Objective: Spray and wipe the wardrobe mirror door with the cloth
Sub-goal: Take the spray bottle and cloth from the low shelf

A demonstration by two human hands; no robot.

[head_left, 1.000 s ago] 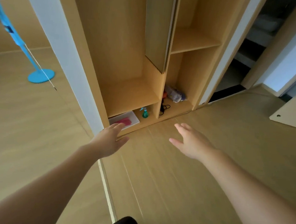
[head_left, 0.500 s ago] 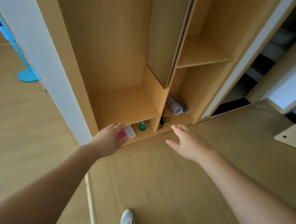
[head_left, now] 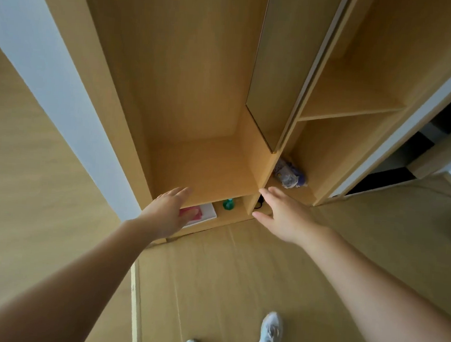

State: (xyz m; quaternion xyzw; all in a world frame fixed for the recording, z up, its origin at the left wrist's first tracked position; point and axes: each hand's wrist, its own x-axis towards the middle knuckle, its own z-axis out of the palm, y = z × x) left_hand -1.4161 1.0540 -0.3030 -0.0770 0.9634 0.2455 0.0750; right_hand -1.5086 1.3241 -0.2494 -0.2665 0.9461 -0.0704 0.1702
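Observation:
A green spray bottle (head_left: 228, 204) stands in the wardrobe's lowest compartment. Left of it lies a pink cloth (head_left: 192, 213) in a white tray (head_left: 208, 213), partly hidden by my left hand (head_left: 168, 212). That hand reaches forward with straight fingers and holds nothing. My right hand (head_left: 282, 215) is stretched out flat to the right of the bottle, also empty. The mirror door (head_left: 38, 83) fills the left side; it reflects the wooden floor and has a pale frame.
The open wooden wardrobe (head_left: 205, 169) has a low shelf and a narrow inner panel (head_left: 282, 68). A crumpled plastic bag (head_left: 289, 174) and a black cable (head_left: 259, 204) lie in the right compartment. My white shoes (head_left: 270, 331) stand on the wooden floor.
I have stepped closer to the wardrobe. Both hands have moved forward toward the lowest compartment, and the left hand now covers part of the tray.

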